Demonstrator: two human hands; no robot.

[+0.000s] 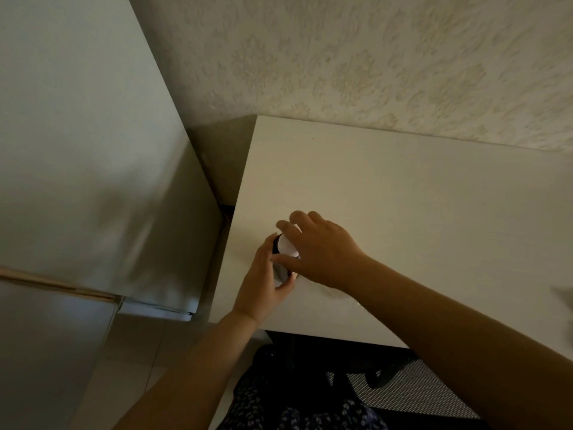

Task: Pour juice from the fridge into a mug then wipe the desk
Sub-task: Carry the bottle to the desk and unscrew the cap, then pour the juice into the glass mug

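1. Near the left edge of the desk [403, 197], close to its front, stands a dark juice bottle [280, 268] with a white cap [286, 247]; both hands meet on it.
2. Curled around the bottle's body from the desk's left side, the left hand [263, 280] grips it, probably to keep it upright and stop it from turning.
3. From the desk's front-right, the right hand [319, 252] reaches over the top, its fingers [290, 226] closed around the cap; this looks like a twisting grip, though I cannot tell whether the cap is going on or coming off.
4. Just right of the bottle, on the desk near its front edge, a faint wet-looking patch [338, 294] shows, which may be what needs wiping.
5. Left of the desk, across a narrow gap, the fridge [77, 150] stands with its doors shut.
6. No mug or cloth is in view on the desk, so how far pouring has gone cannot be judged.
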